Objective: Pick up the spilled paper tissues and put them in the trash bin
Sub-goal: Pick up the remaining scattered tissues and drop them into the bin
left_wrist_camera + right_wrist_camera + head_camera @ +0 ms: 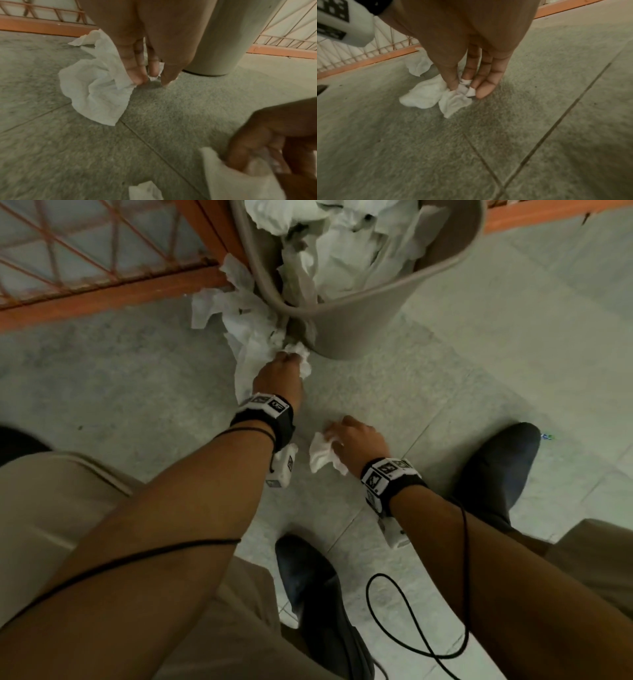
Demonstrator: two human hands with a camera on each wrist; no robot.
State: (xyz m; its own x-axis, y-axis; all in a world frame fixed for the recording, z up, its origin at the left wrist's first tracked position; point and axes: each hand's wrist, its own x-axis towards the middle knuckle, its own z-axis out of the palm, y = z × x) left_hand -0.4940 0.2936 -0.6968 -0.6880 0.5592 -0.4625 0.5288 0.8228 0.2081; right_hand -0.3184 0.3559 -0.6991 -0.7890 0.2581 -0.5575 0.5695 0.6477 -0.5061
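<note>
A beige trash bin (346, 333) stuffed with white tissues stands at the top middle of the head view. My left hand (289, 359) reaches to the bin's base and pinches a crumpled white tissue (96, 93) lying on the floor; the left wrist view shows the fingertips (137, 80) closed on its edge. Nearer to me, my right hand (334, 434) grips another crumpled tissue (322, 455) just above the floor. The right wrist view shows its thumb and fingers (482, 93) pinching that tissue (453, 101). More spilled tissues (233, 309) lie heaped left of the bin.
An orange metal grille (102, 268) runs along the floor behind the bin. My two dark shoes (496, 470) stand on the grey tiled floor (137, 371). A black cable (411, 621) loops near my right arm. One small tissue piece (145, 192) lies near the left wrist.
</note>
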